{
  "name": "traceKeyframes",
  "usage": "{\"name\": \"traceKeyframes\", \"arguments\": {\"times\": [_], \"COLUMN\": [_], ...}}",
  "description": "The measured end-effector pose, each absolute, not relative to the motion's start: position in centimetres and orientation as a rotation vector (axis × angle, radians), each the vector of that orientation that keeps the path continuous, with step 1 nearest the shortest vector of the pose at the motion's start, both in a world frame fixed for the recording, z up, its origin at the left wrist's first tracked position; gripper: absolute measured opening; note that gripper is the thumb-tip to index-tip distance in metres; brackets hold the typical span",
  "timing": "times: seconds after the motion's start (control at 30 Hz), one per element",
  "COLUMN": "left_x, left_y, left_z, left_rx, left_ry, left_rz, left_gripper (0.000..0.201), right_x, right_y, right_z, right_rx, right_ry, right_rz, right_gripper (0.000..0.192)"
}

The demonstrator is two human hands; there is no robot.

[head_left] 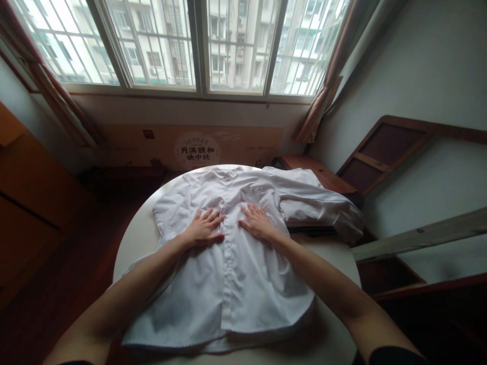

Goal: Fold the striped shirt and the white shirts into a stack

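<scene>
We've got the white shirt (236, 263) spread front-up on the round table (137, 238), collar toward the window (198, 45). Our left hand (203, 228) and right hand (257, 221), 2 flat palms with fingers spread, press its chest beside the button strip.

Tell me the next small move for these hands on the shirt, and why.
Probably slide both palms outward. The left hand and right hand lie flat either side of the button strip on the white shirt, and creases show across its chest.
</scene>
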State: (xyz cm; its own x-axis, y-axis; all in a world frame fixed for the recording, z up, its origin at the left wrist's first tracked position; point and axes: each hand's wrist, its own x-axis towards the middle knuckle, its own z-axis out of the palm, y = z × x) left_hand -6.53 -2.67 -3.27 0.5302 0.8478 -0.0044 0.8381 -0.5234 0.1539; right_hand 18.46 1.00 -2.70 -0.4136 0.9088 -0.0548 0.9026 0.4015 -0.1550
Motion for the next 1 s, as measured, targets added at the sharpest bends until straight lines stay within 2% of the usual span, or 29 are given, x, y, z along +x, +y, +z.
{"name": "traceKeyframes", "arguments": {"times": [0.23, 0.3, 0.4, 0.5, 0.57, 0.63, 0.73, 0.87, 1.0], "left_x": [-8.3, -8.1, -7.3, -6.0, -5.1, -4.3, -3.5, -3.1, -3.4], "left_y": [1.0, 0.9, -0.3, -1.9, -2.6, -2.9, -2.8, -2.4, -2.2], "left_z": [-3.0, -2.9, -2.4, -1.6, -1.2, -1.0, -1.1, -1.5, -1.7], "left_rx": [2.651, 2.665, 2.722, 2.734, 2.674, 2.601, 2.522, 2.366, 2.240], "left_ry": [1.413, 1.449, 1.507, 1.495, 1.499, 1.521, 1.570, 1.661, 1.751], "left_rz": [0.114, 0.187, 0.375, 0.450, 0.404, 0.346, 0.340, 0.504, 0.582], "left_gripper": [0.077, 0.068, 0.043, 0.030, 0.033, 0.036, 0.031, 0.028, 0.030], "right_x": [17.9, 17.6, 16.6, 15.0, 14.1, 13.5, 12.8, 12.1, 12.1], "right_y": [4.1, 4.3, 3.3, 1.6, 0.4, -0.6, -2.0, -3.3, -2.8], "right_z": [-3.0, -2.7, -1.9, -1.1, -0.8, -0.6, -0.4, -0.1, 0.3], "right_rx": [-1.659, -1.653, -1.651, -1.634, -1.611, -1.628, -1.726, -1.679, -1.557], "right_ry": [-2.625, -2.593, -2.421, -2.240, -2.172, -2.112, -2.101, -2.284, -2.390], "right_rz": [0.180, 0.155, 0.120, 0.327, 0.581, 0.728, 0.563, 0.176, 0.022], "right_gripper": [0.063, 0.058, 0.047, 0.034, 0.026, 0.027, 0.035, 0.027, 0.022]}}
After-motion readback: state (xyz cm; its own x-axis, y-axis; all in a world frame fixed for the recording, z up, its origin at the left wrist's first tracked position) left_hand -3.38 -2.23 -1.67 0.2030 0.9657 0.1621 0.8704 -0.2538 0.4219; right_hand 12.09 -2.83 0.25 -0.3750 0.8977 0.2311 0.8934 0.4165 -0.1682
